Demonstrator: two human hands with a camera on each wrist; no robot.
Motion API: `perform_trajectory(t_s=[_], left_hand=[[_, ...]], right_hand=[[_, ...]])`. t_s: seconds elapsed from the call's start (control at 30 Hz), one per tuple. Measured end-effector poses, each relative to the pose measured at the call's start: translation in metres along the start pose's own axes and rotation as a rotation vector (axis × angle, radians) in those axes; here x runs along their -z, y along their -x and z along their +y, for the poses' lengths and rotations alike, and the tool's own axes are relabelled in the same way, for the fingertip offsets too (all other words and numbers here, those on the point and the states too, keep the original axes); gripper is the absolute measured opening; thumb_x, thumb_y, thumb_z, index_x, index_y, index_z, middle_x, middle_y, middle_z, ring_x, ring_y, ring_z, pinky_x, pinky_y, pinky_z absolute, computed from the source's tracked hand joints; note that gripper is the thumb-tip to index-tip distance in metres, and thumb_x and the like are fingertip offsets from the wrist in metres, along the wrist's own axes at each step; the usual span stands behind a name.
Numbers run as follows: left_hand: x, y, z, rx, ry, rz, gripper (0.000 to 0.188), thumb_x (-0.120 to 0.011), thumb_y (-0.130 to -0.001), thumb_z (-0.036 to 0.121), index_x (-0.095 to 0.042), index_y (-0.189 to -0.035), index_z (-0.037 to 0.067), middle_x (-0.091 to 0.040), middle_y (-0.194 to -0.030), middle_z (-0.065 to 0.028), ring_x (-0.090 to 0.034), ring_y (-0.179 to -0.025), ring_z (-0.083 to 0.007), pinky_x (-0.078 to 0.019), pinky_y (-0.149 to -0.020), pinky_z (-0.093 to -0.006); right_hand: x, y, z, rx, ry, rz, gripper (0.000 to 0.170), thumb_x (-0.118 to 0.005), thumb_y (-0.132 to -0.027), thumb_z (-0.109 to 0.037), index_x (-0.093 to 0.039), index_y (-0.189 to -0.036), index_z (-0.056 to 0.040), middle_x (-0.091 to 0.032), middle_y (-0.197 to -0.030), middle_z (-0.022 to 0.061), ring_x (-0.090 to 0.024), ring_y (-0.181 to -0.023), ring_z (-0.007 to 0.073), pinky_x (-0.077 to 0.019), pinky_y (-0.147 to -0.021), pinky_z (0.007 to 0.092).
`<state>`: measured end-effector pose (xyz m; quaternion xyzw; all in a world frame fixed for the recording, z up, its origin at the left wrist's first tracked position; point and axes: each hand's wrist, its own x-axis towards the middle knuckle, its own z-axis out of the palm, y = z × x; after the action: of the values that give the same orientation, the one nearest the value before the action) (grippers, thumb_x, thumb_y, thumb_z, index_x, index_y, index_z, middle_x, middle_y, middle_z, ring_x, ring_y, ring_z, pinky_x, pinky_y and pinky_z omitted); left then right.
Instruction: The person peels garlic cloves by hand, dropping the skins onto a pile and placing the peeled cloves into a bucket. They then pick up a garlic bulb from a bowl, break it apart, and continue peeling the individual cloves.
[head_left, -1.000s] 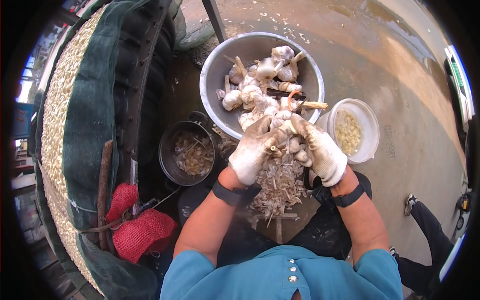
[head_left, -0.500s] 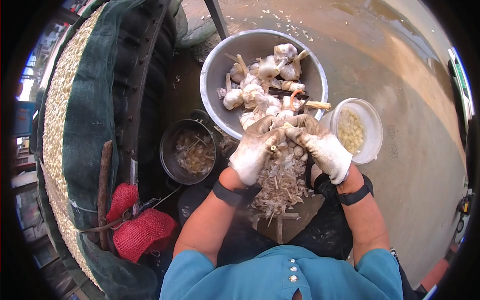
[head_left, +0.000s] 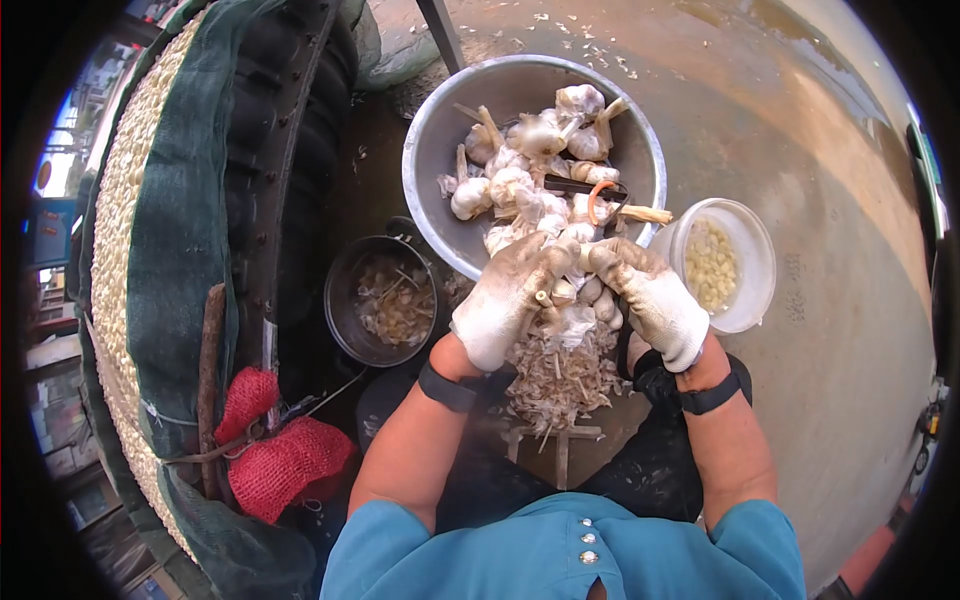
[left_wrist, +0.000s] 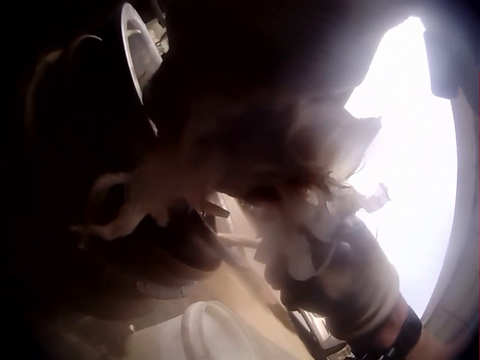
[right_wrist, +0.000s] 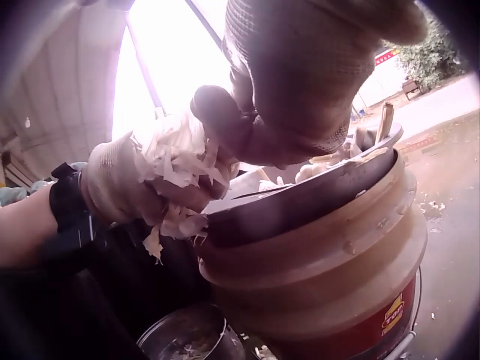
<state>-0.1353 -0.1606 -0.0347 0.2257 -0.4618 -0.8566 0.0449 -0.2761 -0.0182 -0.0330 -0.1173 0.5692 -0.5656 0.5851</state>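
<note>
Both hands wear soiled white gloves and meet over the near rim of a metal basin (head_left: 413, 190) of garlic bulbs (head_left: 510, 186). My left hand (head_left: 500, 300) grips a garlic bulb, mostly hidden by the glove; its cut stem (head_left: 543, 298) pokes out, and loose papery skin (right_wrist: 176, 154) hangs from it in the right wrist view. My right hand (head_left: 655, 308) has its thumb and fingers curled in against the left fingertips, pinching at a pale garlic clove (head_left: 585, 260). Below the hands lies a heap of garlic skins (head_left: 560, 380). The left wrist view is dark.
A white tub (head_left: 757, 290) of peeled cloves stands to the right. On the left is a dark pot (head_left: 335, 335) with skins and scraps. A knife with an orange band (head_left: 597, 203) lies on the bulbs. The basin sits on a ribbed bucket (right_wrist: 322, 262). Red mesh bags (head_left: 290, 470) lie at lower left.
The fingertips first draw together over the garlic, then part slightly, showing a pale clove and papery skin between and below them. The view has shifted slightly; basin and tub appear further right.
</note>
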Motion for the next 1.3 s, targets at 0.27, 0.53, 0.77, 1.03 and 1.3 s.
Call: perform_trajectory(t_s=[0.27,0.53,0.77,1.03,1.3], left_hand=[[-0.008,-0.001,0.005,-0.081,-0.235,-0.010,0.033,-0.059,-0.092,0.031,-0.057,-0.111,0.004,-0.060,-0.094,0.0004,-0.054,-0.075,-0.0044,-0.0444,-0.061,-0.0187],[-0.005,-0.005,-0.006,-0.011,0.066,-0.083,0.028,-0.052,-0.097,0.029,-0.057,-0.108,0.004,-0.061,-0.086,-0.0036,-0.056,-0.070,-0.0084,-0.0431,-0.056,-0.0201],[-0.010,-0.002,-0.009,0.055,0.376,-0.099,0.031,-0.050,-0.098,0.022,-0.051,-0.121,0.001,-0.061,-0.098,-0.0071,-0.063,-0.080,-0.0142,-0.0539,-0.065,-0.0251],[-0.016,0.003,0.004,-0.024,0.211,-0.088,0.034,-0.052,-0.097,0.021,-0.050,-0.125,0.002,-0.061,-0.099,-0.0056,-0.061,-0.078,-0.0121,-0.0522,-0.060,-0.0254],[-0.004,-0.002,-0.010,-0.051,0.107,0.032,0.033,-0.048,-0.100,0.028,-0.055,-0.126,0.009,-0.057,-0.087,0.0015,-0.053,-0.069,-0.0057,-0.0447,-0.055,-0.0214]], right_hand=[[-0.006,0.003,0.006,0.079,0.198,0.025,0.029,-0.049,-0.100,-0.035,-0.062,-0.105,-0.0093,-0.060,-0.073,-0.0037,-0.052,-0.058,0.0025,-0.0398,-0.050,0.0168],[-0.007,0.007,0.006,0.151,0.181,0.059,0.033,-0.049,-0.099,-0.040,-0.060,-0.107,-0.0095,-0.057,-0.070,-0.0043,-0.050,-0.056,0.0022,-0.0390,-0.050,0.0167],[-0.006,0.005,0.012,0.112,-0.185,0.040,0.029,-0.046,-0.102,-0.029,-0.058,-0.118,-0.0083,-0.060,-0.076,-0.0043,-0.051,-0.060,0.0001,-0.0406,-0.051,0.0147],[0.001,-0.002,0.015,-0.019,-0.565,-0.118,0.034,-0.050,-0.099,-0.036,-0.058,-0.119,-0.0095,-0.059,-0.077,-0.0025,-0.046,-0.053,0.0020,-0.0346,-0.044,0.0152],[0.028,0.009,-0.017,0.075,-0.551,0.175,0.028,-0.057,-0.096,-0.035,-0.060,-0.103,-0.0080,-0.058,-0.077,0.0013,-0.042,-0.054,0.0044,-0.0297,-0.044,0.0177]])
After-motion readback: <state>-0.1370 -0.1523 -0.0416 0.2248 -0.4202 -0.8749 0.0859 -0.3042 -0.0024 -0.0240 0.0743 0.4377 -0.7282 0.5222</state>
